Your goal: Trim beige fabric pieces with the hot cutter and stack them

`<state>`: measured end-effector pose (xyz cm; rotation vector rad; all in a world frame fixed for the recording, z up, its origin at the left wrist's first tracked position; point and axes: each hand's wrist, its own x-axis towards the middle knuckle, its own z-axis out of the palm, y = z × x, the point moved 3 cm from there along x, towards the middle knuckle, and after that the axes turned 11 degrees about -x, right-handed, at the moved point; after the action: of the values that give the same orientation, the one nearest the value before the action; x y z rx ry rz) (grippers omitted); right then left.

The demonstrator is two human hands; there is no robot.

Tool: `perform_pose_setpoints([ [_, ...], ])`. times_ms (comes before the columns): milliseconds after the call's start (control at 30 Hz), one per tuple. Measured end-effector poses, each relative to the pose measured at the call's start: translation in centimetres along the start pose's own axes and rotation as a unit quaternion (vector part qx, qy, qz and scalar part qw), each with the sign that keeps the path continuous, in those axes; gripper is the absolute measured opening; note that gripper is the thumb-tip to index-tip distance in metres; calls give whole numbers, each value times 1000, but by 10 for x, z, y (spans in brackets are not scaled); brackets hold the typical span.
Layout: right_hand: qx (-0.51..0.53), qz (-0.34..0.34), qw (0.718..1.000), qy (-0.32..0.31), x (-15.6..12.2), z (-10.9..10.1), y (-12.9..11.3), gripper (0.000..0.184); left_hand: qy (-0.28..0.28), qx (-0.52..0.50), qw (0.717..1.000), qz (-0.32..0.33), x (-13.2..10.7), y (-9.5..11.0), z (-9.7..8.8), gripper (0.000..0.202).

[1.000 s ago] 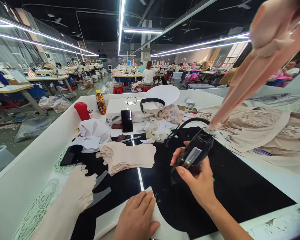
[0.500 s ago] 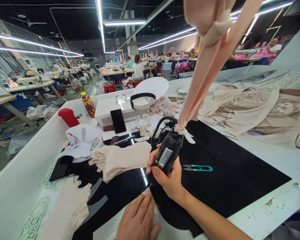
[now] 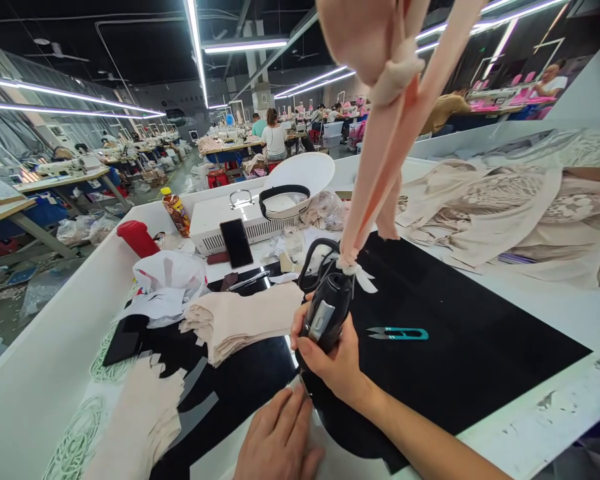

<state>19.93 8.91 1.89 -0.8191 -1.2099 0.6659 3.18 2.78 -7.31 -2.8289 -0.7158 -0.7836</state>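
Observation:
My right hand (image 3: 333,353) is wrapped round a black corded hand tool (image 3: 326,308) with a grey switch. The tool leans with its lower end toward the table, just ahead of my left fingertips; its working tip is too small to make out. Knotted pink fabric strips (image 3: 375,153) hang from above and are tied to its top. My left hand (image 3: 277,433) lies flat with fingers stretched, pressing on a pale sheet of cloth (image 3: 220,460) at the near edge. Beyond my left hand is a stack of beige fabric pieces (image 3: 250,313).
Teal thread snips (image 3: 399,333) lie on the black tabletop (image 3: 460,353). More cut beige pieces (image 3: 130,420) sit at the left. A phone (image 3: 237,243) leans against a white box (image 3: 220,223). Beige lace fabric (image 3: 500,213) is piled right. People work at machines behind.
The tool and my right hand have shifted slightly left, and the hanging pink strips swing left too. My left hand stays on the pale cloth.

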Motion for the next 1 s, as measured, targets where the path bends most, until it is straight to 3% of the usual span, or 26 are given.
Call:
perform_pose_setpoints([
  [300,-15,9,1000,14,1,0,-2,25,-17,-16,1000,-14,-5,-1,7,45],
  [533,1,13,1000,15,4,0,-4,28,9,5,1000,-3,0,0,0,46],
  [767,1,20,1000,14,1,2,-2,27,-19,-6,1000,-13,-3,0,3,46],
  [1000,0,27,999,18,-1,0,-4,25,10,-9,1000,-12,6,4,-5,48],
])
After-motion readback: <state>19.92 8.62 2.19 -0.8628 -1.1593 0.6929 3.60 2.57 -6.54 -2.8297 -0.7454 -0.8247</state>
